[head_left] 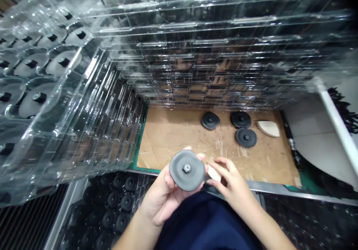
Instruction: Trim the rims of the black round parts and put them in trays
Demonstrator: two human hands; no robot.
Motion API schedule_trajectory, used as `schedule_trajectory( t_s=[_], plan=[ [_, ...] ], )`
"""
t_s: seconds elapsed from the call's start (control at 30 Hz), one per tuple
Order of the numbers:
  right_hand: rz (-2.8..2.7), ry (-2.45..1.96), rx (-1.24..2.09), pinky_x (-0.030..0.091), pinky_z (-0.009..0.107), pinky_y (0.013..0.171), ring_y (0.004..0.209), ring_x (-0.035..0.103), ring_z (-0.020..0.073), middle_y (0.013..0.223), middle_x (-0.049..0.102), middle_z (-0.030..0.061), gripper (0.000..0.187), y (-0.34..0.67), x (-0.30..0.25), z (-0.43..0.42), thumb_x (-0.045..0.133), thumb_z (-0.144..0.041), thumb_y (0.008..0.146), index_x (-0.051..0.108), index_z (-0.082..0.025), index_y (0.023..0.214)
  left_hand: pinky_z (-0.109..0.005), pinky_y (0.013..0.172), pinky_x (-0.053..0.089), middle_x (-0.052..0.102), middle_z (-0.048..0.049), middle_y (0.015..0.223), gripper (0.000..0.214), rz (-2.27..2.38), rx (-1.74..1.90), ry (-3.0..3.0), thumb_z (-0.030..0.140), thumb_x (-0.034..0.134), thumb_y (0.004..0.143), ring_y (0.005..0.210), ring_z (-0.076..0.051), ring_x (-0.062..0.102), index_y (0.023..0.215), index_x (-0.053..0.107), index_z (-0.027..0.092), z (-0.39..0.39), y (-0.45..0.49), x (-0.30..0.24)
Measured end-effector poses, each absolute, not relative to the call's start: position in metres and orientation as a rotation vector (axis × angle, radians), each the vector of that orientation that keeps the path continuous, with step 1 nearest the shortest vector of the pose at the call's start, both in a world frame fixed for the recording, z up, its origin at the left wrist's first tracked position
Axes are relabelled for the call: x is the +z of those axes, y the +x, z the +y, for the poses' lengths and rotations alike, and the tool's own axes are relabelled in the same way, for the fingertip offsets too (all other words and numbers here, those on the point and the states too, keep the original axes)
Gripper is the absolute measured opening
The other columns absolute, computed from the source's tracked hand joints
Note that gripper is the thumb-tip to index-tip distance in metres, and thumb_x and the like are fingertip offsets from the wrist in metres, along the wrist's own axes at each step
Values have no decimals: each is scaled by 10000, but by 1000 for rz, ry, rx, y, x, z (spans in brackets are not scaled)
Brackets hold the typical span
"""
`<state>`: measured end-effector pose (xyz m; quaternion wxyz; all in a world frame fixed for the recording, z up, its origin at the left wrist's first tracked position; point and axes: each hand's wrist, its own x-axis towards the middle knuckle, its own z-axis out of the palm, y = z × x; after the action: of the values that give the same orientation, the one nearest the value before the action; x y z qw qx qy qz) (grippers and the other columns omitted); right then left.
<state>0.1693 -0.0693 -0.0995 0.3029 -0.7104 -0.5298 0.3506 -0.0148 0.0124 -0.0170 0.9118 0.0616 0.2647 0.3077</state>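
Observation:
My left hand is closed round the edge of a black rounded-square disc, which faces up with a metal hex fitting at its centre. Close by on the right, my right hand pinches a small white pad near the disc's right edge. Whether the pad touches the disc I cannot tell. Beyond my hands, three similar discs lie on a cardboard sheet: one black disc apart, and a second disc close behind a third disc. To their right rests a cream-coloured pad.
Tall stacks of clear plastic trays stand behind the cardboard, and more trays holding discs rise on the left. Below the bench edge, a tray of black discs sits at lower left. A white-edged panel borders the right side.

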Motion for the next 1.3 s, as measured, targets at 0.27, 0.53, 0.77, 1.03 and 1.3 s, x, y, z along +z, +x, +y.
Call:
schedule_trajectory(
  t_s=[0.27, 0.53, 0.77, 1.03, 1.3],
  plan=[
    [-1446, -1951, 754, 545, 363, 644, 734, 659, 226, 918, 678, 103, 305, 182, -81, -52, 495, -347, 883, 663, -173, 1069, -285, 867, 563, 706, -31, 1175, 481, 546, 696, 155, 290, 798, 657, 1064, -237, 664, 1120, 672, 253, 9, -7, -16],
    [-1734, -1318, 435, 446, 324, 742, 793, 610, 177, 896, 695, 67, 232, 137, 32, -27, 473, -142, 896, 582, -134, 1100, -223, 890, 525, 741, -15, 1065, 376, 675, 727, 306, 190, 763, 713, 996, -160, 681, 1076, 693, 258, 5, -2, -13],
    [-1848, -1334, 426, 362, 323, 669, 677, 532, 174, 762, 654, 68, 247, 133, 35, -15, 414, -116, 911, 621, -76, 1040, -311, 959, 486, 743, -25, 998, 483, 793, 699, 317, 256, 830, 599, 1021, -223, 659, 1062, 695, 252, 5, 8, -7],
    [-1922, -1417, 603, 315, 285, 634, 622, 491, 128, 739, 640, 6, 179, 158, 34, -32, 485, -78, 874, 614, -145, 979, -227, 867, 471, 724, 0, 1039, 623, 721, 669, 341, 337, 907, 434, 958, -165, 638, 1023, 715, 275, 7, -8, -18],
    [-1695, -1377, 563, 425, 279, 731, 770, 591, 128, 868, 700, -7, 221, 174, 16, -4, 514, -148, 916, 666, -238, 1048, -319, 908, 478, 717, -13, 1080, 527, 618, 665, 339, 293, 861, 553, 919, -208, 676, 1052, 693, 257, 11, -3, -1]
  ],
)
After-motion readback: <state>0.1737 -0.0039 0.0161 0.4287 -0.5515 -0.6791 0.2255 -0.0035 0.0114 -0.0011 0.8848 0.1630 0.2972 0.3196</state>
